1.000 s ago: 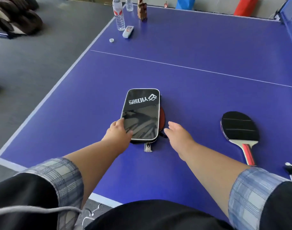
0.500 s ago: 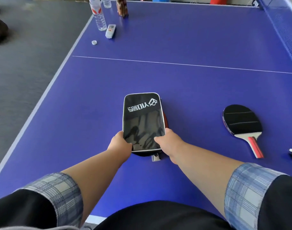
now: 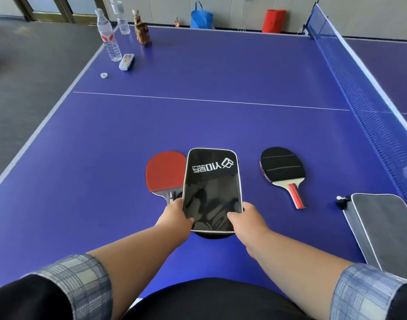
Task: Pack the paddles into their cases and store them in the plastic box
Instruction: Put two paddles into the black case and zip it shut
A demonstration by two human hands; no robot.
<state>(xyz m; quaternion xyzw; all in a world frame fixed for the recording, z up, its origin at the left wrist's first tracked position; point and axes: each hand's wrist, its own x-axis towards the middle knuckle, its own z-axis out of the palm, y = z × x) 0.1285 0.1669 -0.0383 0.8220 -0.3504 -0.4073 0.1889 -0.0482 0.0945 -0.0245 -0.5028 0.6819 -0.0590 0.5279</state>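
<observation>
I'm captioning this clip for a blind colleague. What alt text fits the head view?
The left hand and right hand grip the near end of a black case over a blue table. A red paddle lies on its left, partly hidden by it; a black paddle and a grey case lie to the right.

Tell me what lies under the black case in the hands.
A red paddle shows from under the left edge of the black case; its handle is mostly covered. A dark rounded edge peeks out at the near end; what it is cannot be told.
</observation>
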